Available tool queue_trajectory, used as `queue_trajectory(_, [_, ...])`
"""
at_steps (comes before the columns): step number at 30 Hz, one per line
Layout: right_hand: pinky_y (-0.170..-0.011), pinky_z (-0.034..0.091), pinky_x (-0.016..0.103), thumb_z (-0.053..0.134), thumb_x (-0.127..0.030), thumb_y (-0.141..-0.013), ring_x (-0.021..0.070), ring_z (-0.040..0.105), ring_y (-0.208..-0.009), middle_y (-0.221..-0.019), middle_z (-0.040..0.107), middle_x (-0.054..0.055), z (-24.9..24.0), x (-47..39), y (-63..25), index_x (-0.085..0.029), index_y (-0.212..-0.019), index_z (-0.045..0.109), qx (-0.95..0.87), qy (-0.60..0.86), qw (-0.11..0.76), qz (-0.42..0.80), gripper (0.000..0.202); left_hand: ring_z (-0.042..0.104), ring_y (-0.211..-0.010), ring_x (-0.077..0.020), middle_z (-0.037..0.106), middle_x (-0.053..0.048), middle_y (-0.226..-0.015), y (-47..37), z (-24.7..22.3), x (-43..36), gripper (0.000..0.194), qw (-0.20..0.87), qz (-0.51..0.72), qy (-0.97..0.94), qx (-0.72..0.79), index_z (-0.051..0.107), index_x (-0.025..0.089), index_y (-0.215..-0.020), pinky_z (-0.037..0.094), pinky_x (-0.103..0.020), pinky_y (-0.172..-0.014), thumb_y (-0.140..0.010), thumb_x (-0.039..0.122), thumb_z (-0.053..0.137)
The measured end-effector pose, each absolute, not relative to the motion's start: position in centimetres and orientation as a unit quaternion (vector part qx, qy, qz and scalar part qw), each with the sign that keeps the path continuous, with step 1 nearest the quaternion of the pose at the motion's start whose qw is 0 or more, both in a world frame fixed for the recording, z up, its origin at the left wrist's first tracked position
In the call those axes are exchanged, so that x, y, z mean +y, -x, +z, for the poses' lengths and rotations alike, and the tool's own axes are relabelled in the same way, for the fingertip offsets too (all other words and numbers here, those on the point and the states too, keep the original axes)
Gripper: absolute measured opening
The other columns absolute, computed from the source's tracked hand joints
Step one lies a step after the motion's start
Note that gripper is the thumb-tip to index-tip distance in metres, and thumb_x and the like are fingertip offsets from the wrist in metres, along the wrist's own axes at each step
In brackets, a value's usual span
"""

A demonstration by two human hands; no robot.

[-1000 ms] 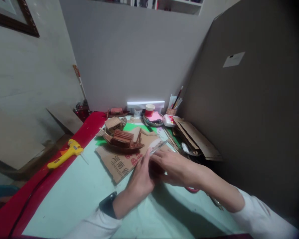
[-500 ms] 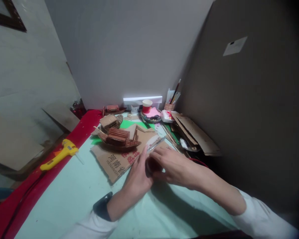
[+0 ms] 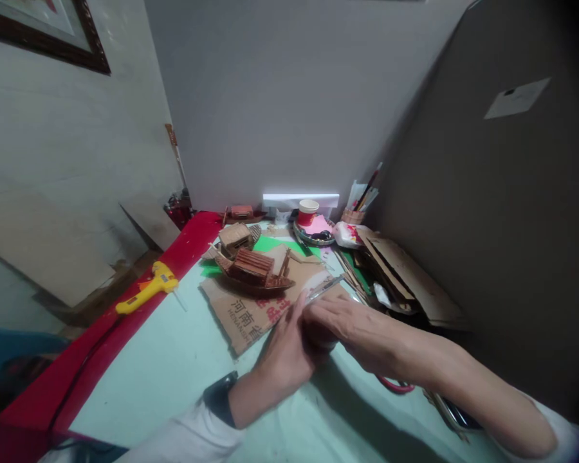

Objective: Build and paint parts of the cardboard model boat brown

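Observation:
My left hand is closed around a dark reddish-brown rounded thing, held low over the table. Over its top bends my right hand, fingers curled against it, hiding most of it; I cannot make out its kind. Just beyond the fingertips lies a slim silvery tool on a printed cardboard sheet. A reddish-brown model boat with a ribbed cabin rests on that sheet, left of my hands. Behind it sits a paler model boat.
A yellow glue gun lies on the red cloth at the left. At the back are a red paper cup on a round tray and a pen holder. Cardboard pieces pile up at right. Red handles show under my right forearm.
The view has swung left, so things sit farther right. My right hand has turned over the brown thing and covers more of it; more of the red handles shows.

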State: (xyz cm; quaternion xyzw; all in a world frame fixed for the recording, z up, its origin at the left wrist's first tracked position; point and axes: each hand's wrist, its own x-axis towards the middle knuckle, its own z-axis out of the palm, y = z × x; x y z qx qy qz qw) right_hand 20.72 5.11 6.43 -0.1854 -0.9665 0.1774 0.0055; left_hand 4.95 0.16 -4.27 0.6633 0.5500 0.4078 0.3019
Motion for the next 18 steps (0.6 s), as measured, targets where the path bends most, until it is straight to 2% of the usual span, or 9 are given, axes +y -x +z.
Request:
queue_trajectory(4, [-0.076,0.044,0.030,0.047,0.008,-0.081,0.0171,0.049,-0.083,-0.095,0.053,0.002,7.9,4.8,-22.1,-0.020,-0.091,0.046,-0.953,0.222,0.051,0.201,0.031,0.040,-0.145,-0.0332,0.043,-0.023,-0.156,-4.9,-4.4,0.1,0.103,0.315,0.405,-0.663,0.544,0.021,0.008,-0.157,0.031,-0.049,-0.121,-0.069,0.016,0.073])
queue_trajectory(6, [-0.083,0.047,0.031,0.055,0.001,-0.083,0.0178,0.053,-0.092,-0.105,0.054,0.003,8.2,4.7,-23.2,-0.021,-0.109,0.049,-0.940,0.250,0.091,0.215,0.035,0.044,-0.141,-0.0346,0.048,-0.023,-0.152,-4.8,-4.4,0.0,0.103,0.327,0.400,-0.657,0.549,0.018,0.010,-0.158,0.035,-0.052,-0.118,-0.070,0.015,0.072])
queue_trajectory(8, [-0.092,0.048,0.033,0.059,-0.008,-0.085,0.0191,0.056,-0.104,-0.119,0.053,0.005,7.7,4.9,-24.3,-0.022,-0.129,0.044,-0.919,0.293,0.142,0.222,0.049,0.049,-0.134,-0.0352,0.054,-0.021,-0.146,-4.7,-4.4,-0.2,0.106,0.336,0.394,-0.651,0.555,0.016,0.012,-0.159,0.039,-0.054,-0.114,-0.070,0.013,0.073])
queue_trajectory(10, [-0.096,0.049,0.035,0.060,-0.016,-0.087,0.0207,0.055,-0.112,-0.129,0.050,0.007,6.5,5.3,-25.4,-0.024,-0.139,0.038,-0.892,0.343,0.195,0.220,0.057,0.052,-0.129,-0.0344,0.057,-0.019,-0.141,-4.6,-4.1,-0.4,0.106,0.340,0.389,-0.647,0.561,0.017,0.015,-0.160,0.041,-0.054,-0.111,-0.070,0.013,0.074])
queue_trajectory(13, [-0.101,0.048,0.042,0.064,-0.023,-0.089,0.0241,0.055,-0.117,-0.132,0.050,0.009,4.1,6.3,-26.7,-0.022,-0.140,0.039,-0.852,0.406,0.256,0.207,0.057,0.056,-0.117,-0.0323,0.060,-0.015,-0.136,-3.9,-3.3,-1.3,0.102,0.334,0.380,-0.648,0.570,0.024,0.022,-0.159,0.042,-0.054,-0.106,-0.071,0.013,0.073])
queue_trajectory(15, [-0.099,0.050,0.048,0.068,-0.028,-0.091,0.0269,0.057,-0.114,-0.129,0.054,0.010,2.4,7.1,-27.0,-0.019,-0.137,0.046,-0.833,0.438,0.272,0.200,0.052,0.058,-0.102,-0.0290,0.059,-0.015,-0.134,-3.2,-2.8,-2.1,0.094,0.324,0.378,-0.643,0.582,0.031,0.024,-0.157,0.044,-0.055,-0.101,-0.073,0.016,0.071])
queue_trajectory(17, [-0.094,0.053,0.049,0.068,-0.033,-0.095,0.0269,0.060,-0.110,-0.126,0.057,0.010,1.0,7.7,-26.9,-0.017,-0.132,0.052,-0.822,0.460,0.271,0.200,0.043,0.056,-0.092,-0.0258,0.062,-0.014,-0.122,-2.2,-2.4,-2.8,0.084,0.306,0.385,-0.635,0.596,0.034,0.021,-0.156,0.048,-0.050,-0.094,-0.078,0.023,0.067])
queue_trajectory(18, [-0.093,0.054,0.048,0.067,-0.035,-0.097,0.0261,0.061,-0.108,-0.124,0.059,0.010,0.3,8.0,-26.6,-0.017,-0.130,0.055,-0.819,0.467,0.267,0.201,0.039,0.056,-0.086,-0.0239,0.065,-0.011,-0.111,-1.7,-2.3,-3.0,0.076,0.288,0.397,-0.624,0.609,0.041,0.020,-0.152,0.050,-0.046,-0.088,-0.080,0.028,0.066])
